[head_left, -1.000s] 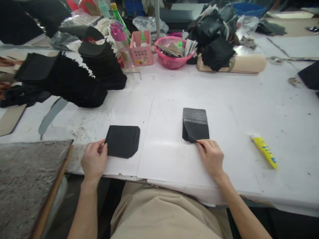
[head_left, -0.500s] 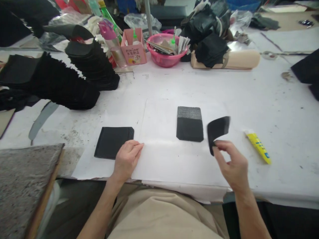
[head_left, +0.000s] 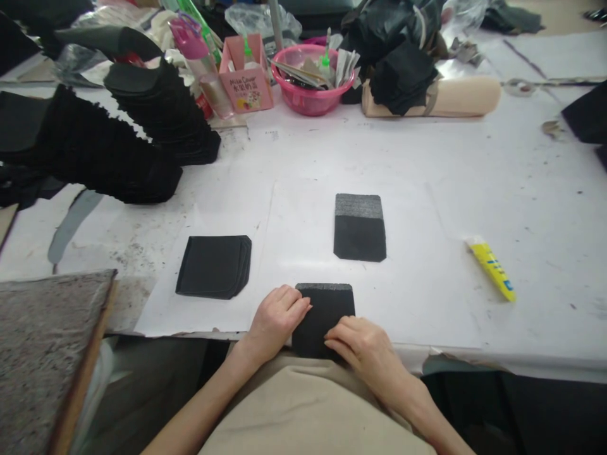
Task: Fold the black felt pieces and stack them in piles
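Observation:
A flat black leather-like piece (head_left: pixel 322 316) with a thin grey strip along its far edge lies at the front edge of the table, close against my body. The fingers of my left hand (head_left: pixel 279 319) are closed at its left side, near the upper corner. On its right side, lower down, my right hand (head_left: pixel 365 346) pinches it with the fingertips. Beyond it rests another black piece with a broad grey band (head_left: pixel 360 234), untouched. To the left is a small fanned stack of black pieces (head_left: pixel 211 266), apart from both hands.
A yellow tube (head_left: pixel 492 268) lies at the right. Tall stacks of black pieces (head_left: pixel 109 145) lean at the left, near a grey curved strip (head_left: pixel 71 230). Along the back stand a pink box (head_left: pixel 246 88), a pink basin (head_left: pixel 313 98) and a beige roll (head_left: pixel 467 98).
My right hand has brought a bent black piece from the right down to the front edge. My left hand has left the small stack and moved right to the same piece.

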`<state>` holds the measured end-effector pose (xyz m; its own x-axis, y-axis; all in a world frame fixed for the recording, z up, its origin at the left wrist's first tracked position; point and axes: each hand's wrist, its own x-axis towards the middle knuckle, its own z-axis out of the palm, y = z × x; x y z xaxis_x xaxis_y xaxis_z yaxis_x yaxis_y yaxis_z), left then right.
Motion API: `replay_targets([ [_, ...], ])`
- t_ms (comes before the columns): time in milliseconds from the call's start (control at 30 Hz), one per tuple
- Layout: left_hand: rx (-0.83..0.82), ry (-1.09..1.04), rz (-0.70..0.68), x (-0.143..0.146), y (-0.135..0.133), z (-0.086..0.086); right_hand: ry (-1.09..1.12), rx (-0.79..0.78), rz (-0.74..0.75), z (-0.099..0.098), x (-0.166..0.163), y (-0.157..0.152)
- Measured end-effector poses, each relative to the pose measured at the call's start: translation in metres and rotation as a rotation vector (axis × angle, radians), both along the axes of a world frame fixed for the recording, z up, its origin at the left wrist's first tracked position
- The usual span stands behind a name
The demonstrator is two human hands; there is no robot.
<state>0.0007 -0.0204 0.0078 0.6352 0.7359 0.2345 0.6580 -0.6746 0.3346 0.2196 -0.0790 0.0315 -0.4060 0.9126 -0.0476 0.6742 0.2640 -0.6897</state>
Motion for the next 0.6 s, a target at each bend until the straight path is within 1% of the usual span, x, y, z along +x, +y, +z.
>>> replay_targets([
  [67, 0.018, 0.005, -0.009, 0.0, -0.001, 0.0, -0.013, 0.075, -0.099, -0.001, 0.003, 0.012],
  [133, 0.029, 0.004, -0.015, 0.0, -0.002, 0.001, -0.067, 0.202, -0.188, -0.003, 0.003, 0.027],
  [167, 0.03, 0.004, -0.017, 0.0, -0.002, 0.002, -0.102, 0.259, -0.213, -0.005, 0.002, 0.034],
  [233, 0.019, 0.001, -0.021, -0.001, -0.001, 0.004, -0.175, 0.325, -0.219, -0.008, -0.001, 0.047],
  [367, -0.016, -0.014, -0.015, -0.002, 0.006, 0.007, -0.273, 0.327, -0.157, -0.011, -0.005, 0.057],
  [500, 0.048, -0.022, 0.034, 0.002, 0.018, 0.006, -0.264, 0.311, -0.121, -0.011, -0.002, 0.059],
  [600, 0.086, 0.016, -0.002, 0.006, 0.024, 0.003, -0.23, 0.316, -0.095, -0.012, 0.001, 0.061],
])
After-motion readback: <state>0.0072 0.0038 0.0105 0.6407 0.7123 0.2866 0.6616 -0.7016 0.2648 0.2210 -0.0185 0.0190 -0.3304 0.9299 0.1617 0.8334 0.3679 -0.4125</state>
